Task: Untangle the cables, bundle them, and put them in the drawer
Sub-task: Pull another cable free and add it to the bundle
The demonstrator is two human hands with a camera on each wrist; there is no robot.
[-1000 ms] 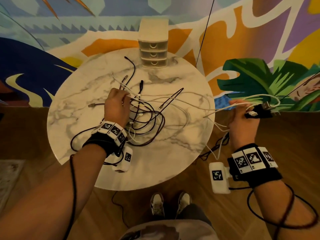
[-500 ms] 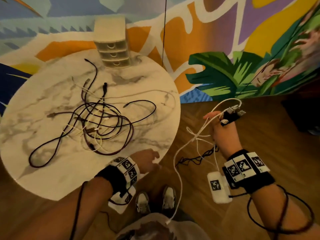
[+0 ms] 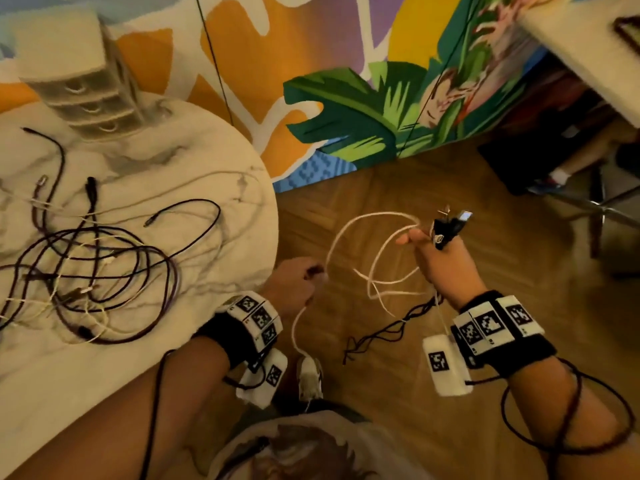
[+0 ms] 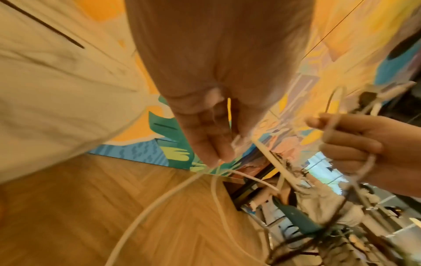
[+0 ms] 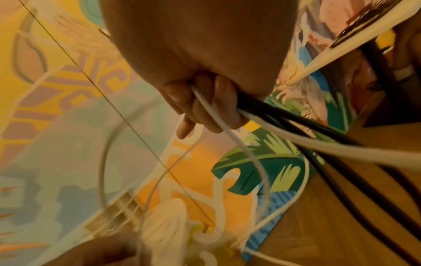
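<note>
My right hand (image 3: 420, 239) is out over the wooden floor, right of the table, gripping a white cable (image 3: 341, 233) and a black cable (image 3: 384, 329) together, their plugs (image 3: 450, 225) sticking up past the thumb. The white cable loops across to my left hand (image 3: 317, 271), which pinches it just off the table edge; its tail hangs toward my shoes. In the left wrist view my fingertips (image 4: 212, 154) squeeze the white cable (image 4: 159, 198). The right wrist view shows my right hand's fingers (image 5: 205, 111) curled round both cables. A tangle of dark and white cables (image 3: 97, 271) lies on the marble table (image 3: 225, 161).
A small beige drawer unit (image 3: 79, 81) stands at the table's far edge, its drawers closed. A painted mural wall (image 3: 346, 105) runs behind. At the right are chair legs (image 3: 602, 209) and another tabletop (image 3: 588, 46). My shoe (image 3: 310, 375) is below the hands.
My left hand left the tangle on the table, moved right past the table edge and took hold of the white cable. That cable has come off the table. The view swung right.
</note>
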